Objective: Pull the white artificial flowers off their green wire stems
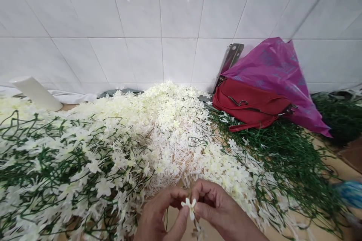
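My left hand [162, 214] and my right hand [216, 207] meet at the bottom centre. A small white flower [189, 208] is pinched between their thumbs and forefingers. Below it hangs another pale blossom, partly cut off by the frame edge. A thin green stem shows by the left fingers. Around my hands lies a large heap of loose white flowers [166, 120]. To the left, white blossoms on green stems [103, 186] are piled up. Dark green stems [294, 158] lie in a tangle on the right.
A red bag [251, 101] and a purple plastic bag [278, 67] rest on the green stems at the back right, against the tiled wall [178, 56]. A dark metal strip [233, 56] leans there. A white cylinder [38, 92] stands tilted at the back left.
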`<action>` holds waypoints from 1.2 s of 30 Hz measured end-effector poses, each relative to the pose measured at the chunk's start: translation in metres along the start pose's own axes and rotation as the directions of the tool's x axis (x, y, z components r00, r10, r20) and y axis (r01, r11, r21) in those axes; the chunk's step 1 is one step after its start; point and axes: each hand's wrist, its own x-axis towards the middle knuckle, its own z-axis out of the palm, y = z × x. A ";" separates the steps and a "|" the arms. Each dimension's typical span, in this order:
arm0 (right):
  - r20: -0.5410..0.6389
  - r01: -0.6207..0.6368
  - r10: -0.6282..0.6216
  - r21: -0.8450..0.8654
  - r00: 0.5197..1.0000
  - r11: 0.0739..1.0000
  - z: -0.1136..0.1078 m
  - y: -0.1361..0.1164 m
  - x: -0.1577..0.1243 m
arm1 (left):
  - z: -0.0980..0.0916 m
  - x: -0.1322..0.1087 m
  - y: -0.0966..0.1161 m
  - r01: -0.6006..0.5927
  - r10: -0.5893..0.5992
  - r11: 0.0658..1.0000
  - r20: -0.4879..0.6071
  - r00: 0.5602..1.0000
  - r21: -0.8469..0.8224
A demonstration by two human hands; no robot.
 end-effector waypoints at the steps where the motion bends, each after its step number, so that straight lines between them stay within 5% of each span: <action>1: -0.005 0.005 -0.005 -0.009 1.000 1.000 -0.001 0.000 0.000 | 0.000 0.000 0.000 -0.023 0.022 0.999 0.008 1.000 0.045; 6: -0.004 -0.009 0.009 -0.024 1.000 1.000 -0.003 0.000 -0.001 | -0.005 -0.001 0.001 -0.034 0.028 0.996 0.073 0.997 0.081; 19: 0.076 -0.004 -0.006 0.124 0.997 0.992 0.004 0.002 0.000 | -0.012 -0.001 0.005 0.152 -0.113 0.964 0.184 0.976 -0.217; 29: -0.020 0.045 -0.045 0.008 0.999 0.999 0.003 -0.001 0.001 | -0.003 0.000 0.001 -0.034 0.034 0.999 0.021 0.999 -0.005; 36: -0.048 0.045 -0.053 -0.145 0.997 0.988 0.009 -0.001 0.001 | -0.011 0.005 0.001 -0.216 0.200 0.956 0.101 0.975 0.200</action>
